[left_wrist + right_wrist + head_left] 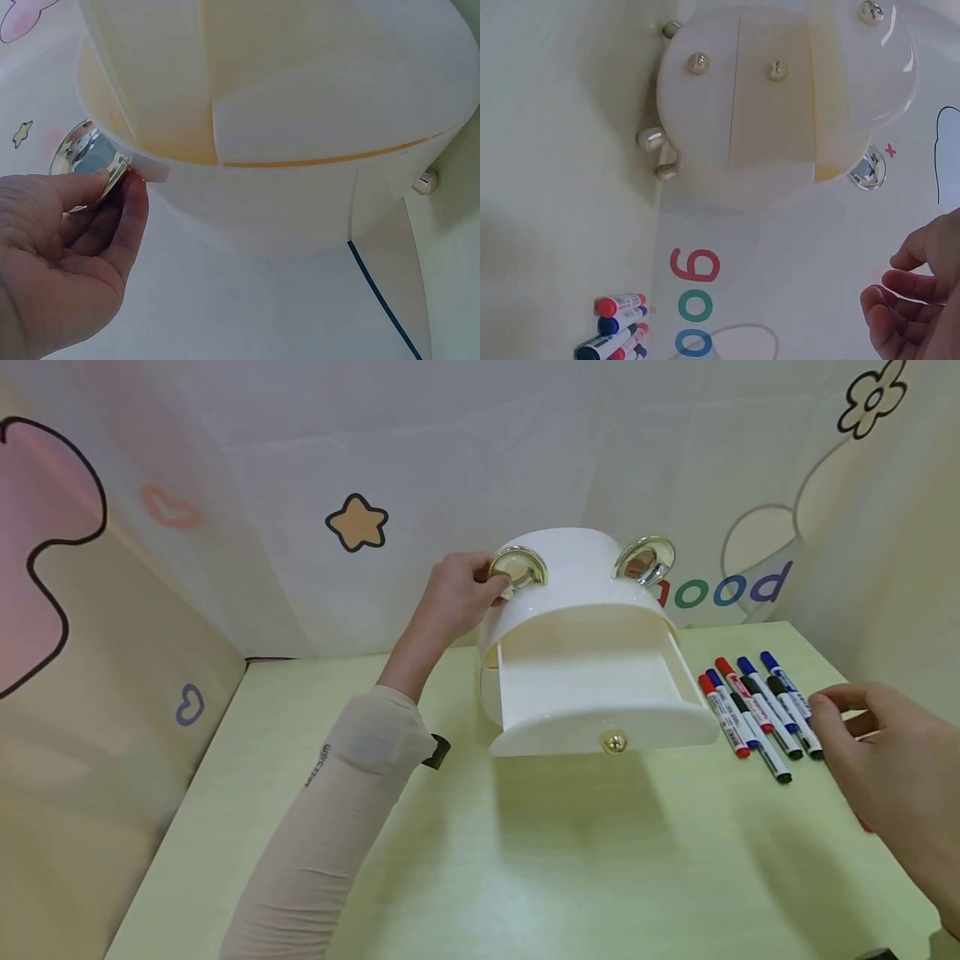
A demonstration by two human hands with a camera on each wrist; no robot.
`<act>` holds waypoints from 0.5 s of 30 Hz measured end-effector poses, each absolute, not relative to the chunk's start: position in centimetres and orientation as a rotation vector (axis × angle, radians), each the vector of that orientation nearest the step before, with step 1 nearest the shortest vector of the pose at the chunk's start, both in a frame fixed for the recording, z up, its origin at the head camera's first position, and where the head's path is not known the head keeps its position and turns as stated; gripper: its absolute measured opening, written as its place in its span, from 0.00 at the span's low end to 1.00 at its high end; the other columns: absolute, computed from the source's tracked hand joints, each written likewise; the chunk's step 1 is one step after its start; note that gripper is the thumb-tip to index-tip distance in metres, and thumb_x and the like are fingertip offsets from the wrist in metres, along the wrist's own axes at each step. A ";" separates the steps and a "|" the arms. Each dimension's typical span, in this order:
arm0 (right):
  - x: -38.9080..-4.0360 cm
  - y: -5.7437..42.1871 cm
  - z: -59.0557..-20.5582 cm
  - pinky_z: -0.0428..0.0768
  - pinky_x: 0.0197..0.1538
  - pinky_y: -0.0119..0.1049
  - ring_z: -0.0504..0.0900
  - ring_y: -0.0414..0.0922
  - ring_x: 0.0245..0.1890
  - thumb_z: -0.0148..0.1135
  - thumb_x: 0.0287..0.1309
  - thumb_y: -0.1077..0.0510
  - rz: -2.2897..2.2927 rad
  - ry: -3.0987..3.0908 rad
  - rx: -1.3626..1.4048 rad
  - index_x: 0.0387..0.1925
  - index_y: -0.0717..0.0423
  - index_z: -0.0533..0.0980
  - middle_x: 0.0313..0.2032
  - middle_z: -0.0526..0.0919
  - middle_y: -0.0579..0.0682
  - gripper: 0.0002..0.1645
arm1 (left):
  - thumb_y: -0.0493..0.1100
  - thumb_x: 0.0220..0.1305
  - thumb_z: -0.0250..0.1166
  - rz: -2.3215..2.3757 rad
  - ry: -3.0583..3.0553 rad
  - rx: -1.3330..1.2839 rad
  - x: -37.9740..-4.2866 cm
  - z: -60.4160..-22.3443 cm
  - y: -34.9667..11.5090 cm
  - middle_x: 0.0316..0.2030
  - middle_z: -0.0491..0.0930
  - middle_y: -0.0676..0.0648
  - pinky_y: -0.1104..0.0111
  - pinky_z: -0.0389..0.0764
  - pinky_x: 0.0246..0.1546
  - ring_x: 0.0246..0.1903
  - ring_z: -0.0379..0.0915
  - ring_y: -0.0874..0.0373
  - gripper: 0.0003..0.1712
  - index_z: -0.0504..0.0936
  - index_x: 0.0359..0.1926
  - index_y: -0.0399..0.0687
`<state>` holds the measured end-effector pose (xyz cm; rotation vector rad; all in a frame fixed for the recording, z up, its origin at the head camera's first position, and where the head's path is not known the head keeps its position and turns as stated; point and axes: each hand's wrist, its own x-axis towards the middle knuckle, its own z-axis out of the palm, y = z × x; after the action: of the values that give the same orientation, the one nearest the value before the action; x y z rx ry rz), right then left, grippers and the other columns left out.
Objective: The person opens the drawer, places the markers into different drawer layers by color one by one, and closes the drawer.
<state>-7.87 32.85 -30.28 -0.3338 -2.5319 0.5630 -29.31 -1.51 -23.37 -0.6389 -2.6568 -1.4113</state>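
A white storage box [573,560] with gold ear-shaped parts on top stands towards the back of the table. Its upper drawer [585,668] is pulled out, and a gold knob [613,742] sits on the drawer's front. My left hand [461,595] pinches the gold ear [84,161] on the box's left side between thumb and fingers. My right hand [892,752] hovers at the right with loosely curled fingers, beside several markers [761,714]; nothing shows in its grasp in the right wrist view. The inside of the drawer that shows holds nothing.
Red, blue and black markers [619,326] lie side by side to the right of the box. A red tip [866,824] peeks out below my right hand. Printed curtains [420,460] enclose the green table [600,877] at the back and sides.
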 end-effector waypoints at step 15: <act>-9.4 37.1 -32.2 0.70 0.20 0.25 0.76 0.64 0.32 0.60 0.68 0.69 0.647 -2.641 -0.331 0.47 0.77 0.72 0.40 0.76 0.74 0.13 | 0.37 0.74 0.60 -1.405 -2.657 -0.607 -29.3 -23.6 -2.1 0.33 0.84 0.46 0.72 0.76 0.38 0.36 0.82 0.57 0.08 0.84 0.38 0.41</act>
<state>-9.37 37.06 -32.23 -0.3313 -2.6413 0.6472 -29.31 -2.11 -23.57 -0.6071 -2.6566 -1.4046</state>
